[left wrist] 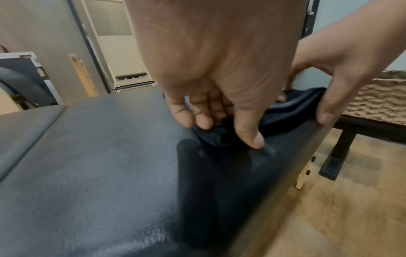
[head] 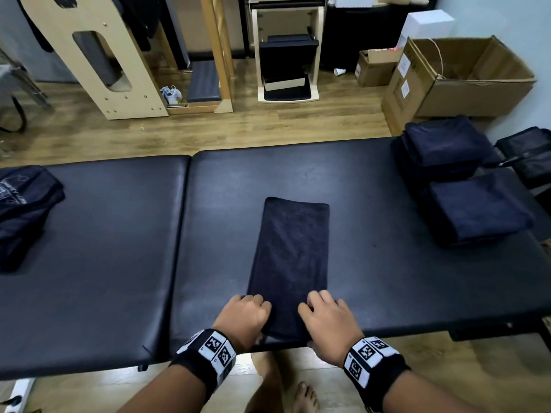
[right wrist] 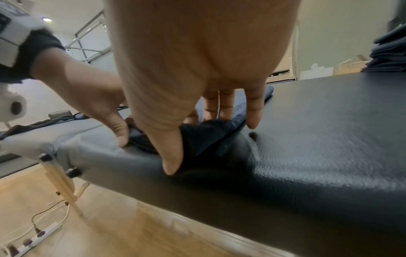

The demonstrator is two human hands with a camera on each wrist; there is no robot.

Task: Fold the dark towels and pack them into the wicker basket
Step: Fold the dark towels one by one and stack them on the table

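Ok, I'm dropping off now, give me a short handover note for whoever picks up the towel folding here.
Left hand and right hand each pinch a near corner of the long folded towel on the padded table.
Two folded stacks sit at the table's right end; a dark pile lies far left.
The wicker basket is beside the table.
Left: finish this fold, fold what remains, pack everything.

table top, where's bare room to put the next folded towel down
Bare padding lies between the long towel under both hands and the folded stacks at the right end. A wider bare stretch runs left of the towel, across the table seam, to the dark bag. The right end is crowded, and the near edge is taken by the left hand and right hand.
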